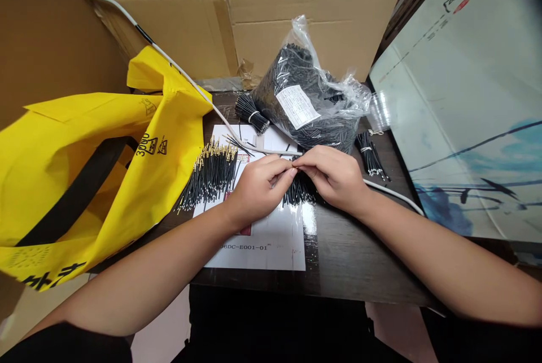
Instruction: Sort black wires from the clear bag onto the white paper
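My left hand (pixel 260 188) and my right hand (pixel 336 176) meet fingertip to fingertip above the middle of the table. Both are closed in a pinch; what lies between the fingertips is too small to make out. Just below them, partly hidden, is a heap of short black wires (pixel 300 192). Left of my left hand lies a pile of black wires with gold-coloured terminals (pixel 212 171). Under the wires and my left hand rests a white printed sheet (pixel 275 244). A white cable (pixel 228 123) runs across the table and passes behind my hands.
Behind my hands stands a clear plastic bag full of short black wires (pixel 271 86). Tied wire bundles (pixel 253 113) flank it. A yellow bag (pixel 165 126) fills the left side. Cardboard boxes (pixel 296 30) wall the back; a pale printed panel (pixel 470 97) leans right, near clear cups (pixel 380 112).
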